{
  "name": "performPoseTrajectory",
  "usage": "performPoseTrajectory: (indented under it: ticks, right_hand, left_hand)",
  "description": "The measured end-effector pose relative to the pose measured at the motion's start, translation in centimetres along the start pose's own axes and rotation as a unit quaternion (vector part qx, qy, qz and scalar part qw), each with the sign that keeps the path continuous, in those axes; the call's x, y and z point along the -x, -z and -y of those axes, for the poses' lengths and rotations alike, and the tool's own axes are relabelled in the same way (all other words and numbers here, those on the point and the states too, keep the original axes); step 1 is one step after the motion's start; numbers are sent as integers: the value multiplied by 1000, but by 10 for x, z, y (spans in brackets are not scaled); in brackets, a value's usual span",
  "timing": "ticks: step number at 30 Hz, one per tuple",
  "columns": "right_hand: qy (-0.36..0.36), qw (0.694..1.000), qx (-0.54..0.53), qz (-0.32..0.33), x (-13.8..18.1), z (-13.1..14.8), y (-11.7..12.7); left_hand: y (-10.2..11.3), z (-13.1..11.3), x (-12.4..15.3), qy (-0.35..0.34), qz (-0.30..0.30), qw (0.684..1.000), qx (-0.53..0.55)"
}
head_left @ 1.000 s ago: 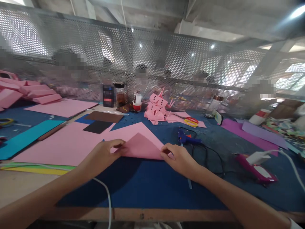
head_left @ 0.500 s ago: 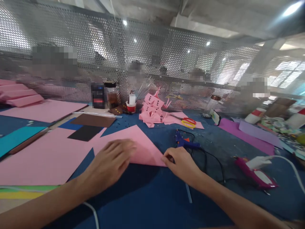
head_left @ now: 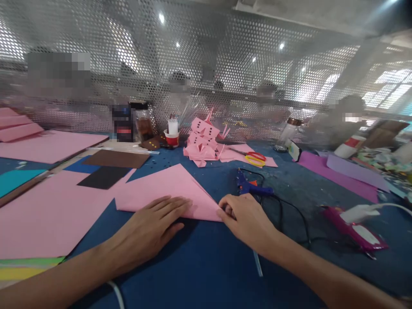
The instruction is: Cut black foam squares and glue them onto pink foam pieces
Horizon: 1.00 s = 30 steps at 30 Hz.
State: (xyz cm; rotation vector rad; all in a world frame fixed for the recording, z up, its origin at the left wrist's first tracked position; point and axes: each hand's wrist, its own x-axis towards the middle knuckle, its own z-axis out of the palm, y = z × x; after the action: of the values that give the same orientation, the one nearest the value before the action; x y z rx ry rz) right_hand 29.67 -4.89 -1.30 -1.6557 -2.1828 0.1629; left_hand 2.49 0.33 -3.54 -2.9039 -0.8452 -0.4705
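A folded sheet of pink paper (head_left: 167,184) lies on the dark blue tabletop (head_left: 193,266) in front of me. My left hand (head_left: 157,223) rests flat on its near edge, fingers stretched out over the paper. At the paper's right-hand point, my right hand (head_left: 244,214) pinches the corner between thumb and curled fingers. A blue hot glue gun (head_left: 254,187) lies just beyond my right hand, its black cord running off to the right. Part of a clear glue stick (head_left: 258,264) shows below my right wrist.
Larger pink sheets (head_left: 74,210) lie at left, with brown (head_left: 119,159) and black (head_left: 104,177) pieces on top. Behind stand folded pink paper shapes (head_left: 202,139), scissors (head_left: 255,159), a paper cup (head_left: 172,138) and a glass jar (head_left: 287,135). A magenta power strip (head_left: 354,231) sits at right.
My left hand has come down flat and slid slightly along the paper's near edge; it was blurred before. My right hand still pinches the corner. The view has shifted a little.
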Motion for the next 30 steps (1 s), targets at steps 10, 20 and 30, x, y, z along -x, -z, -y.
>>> performPoseTrajectory:
  ticks: [10,20,30]
  right_hand:
    - [43,997,59,-6,2,5,1]
    - [51,994,95,-6,6,6,1]
    - [25,997,42,61,3,2,3]
  left_hand:
    - [1,-1,-1,2,17,1000,22]
    - [0,2,-2,-8,33,999,29]
    - [-2,4,-1,-36,18,998,-51]
